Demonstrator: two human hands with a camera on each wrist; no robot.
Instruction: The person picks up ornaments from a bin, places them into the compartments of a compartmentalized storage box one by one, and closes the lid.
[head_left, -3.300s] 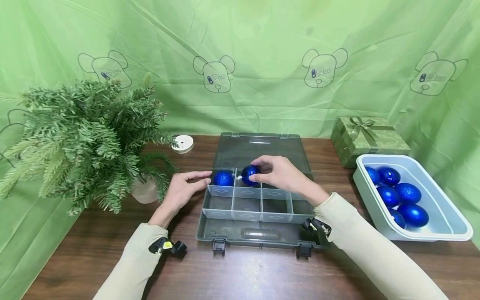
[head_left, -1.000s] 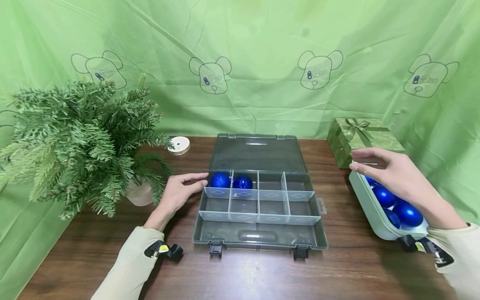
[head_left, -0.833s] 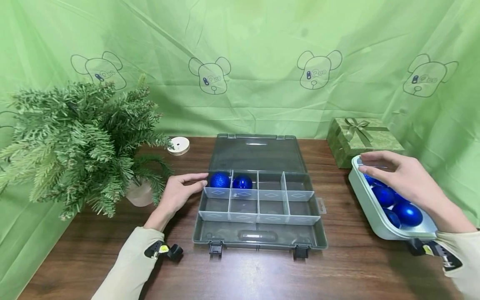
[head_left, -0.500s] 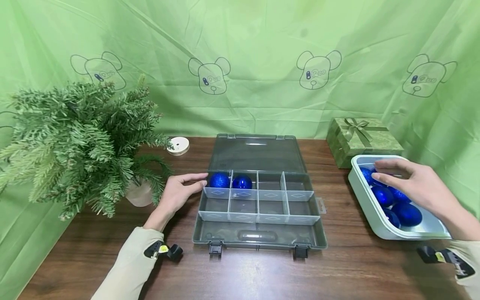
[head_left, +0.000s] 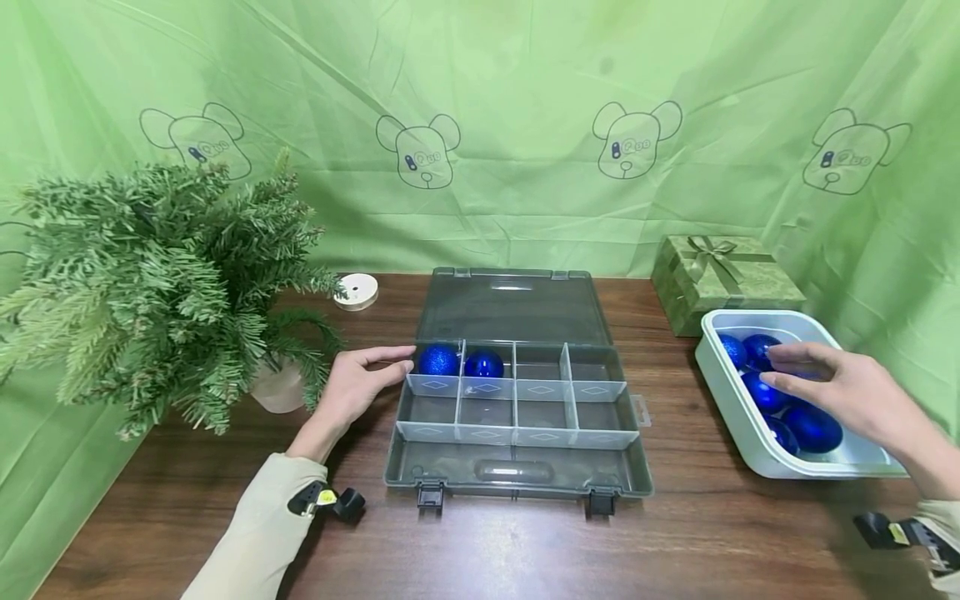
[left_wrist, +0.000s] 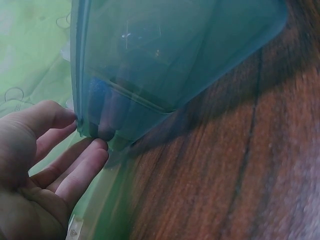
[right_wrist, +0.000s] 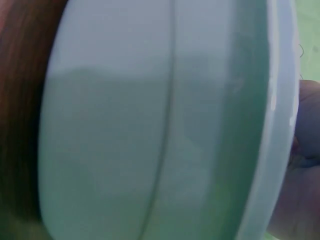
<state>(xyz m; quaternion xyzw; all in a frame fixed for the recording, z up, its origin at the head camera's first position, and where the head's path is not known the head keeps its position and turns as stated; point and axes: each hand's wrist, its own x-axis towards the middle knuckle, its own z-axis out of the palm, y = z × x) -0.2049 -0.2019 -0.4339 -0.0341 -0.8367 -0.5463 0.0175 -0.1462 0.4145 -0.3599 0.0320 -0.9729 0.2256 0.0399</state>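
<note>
A dark translucent organizer box [head_left: 517, 462] lies with its lid [head_left: 513, 308] folded back. Two compartments in its back row hold blue Christmas balls: a glittery one [head_left: 438, 361] at the far left and a shiny one [head_left: 484, 364] beside it. My left hand [head_left: 360, 387] rests its fingertips on the box's left side, fingers extended; the left wrist view shows thumb and fingers [left_wrist: 82, 175] at the wall. My right hand [head_left: 847, 392] hovers inside the pale blue bin [head_left: 727, 417], thumb and fingers apart over several blue balls [head_left: 810, 429]. In the right wrist view the bin's wall [right_wrist: 150, 125] hides most of that hand.
An artificial pine tree [head_left: 187, 283] in a pale pot [head_left: 279, 385] stands on the left. Behind it at the back lies a white ribbon spool [head_left: 357, 292]. A green gift box [head_left: 723, 283] with a bow sits behind the bin. Green cloth [head_left: 517, 208] hangs at the back.
The shiny ball, earlier in my right hand, now sits in the second compartment. My right hand has crossed to the bin and lowered over the balls. The left hand stays at the box's side.
</note>
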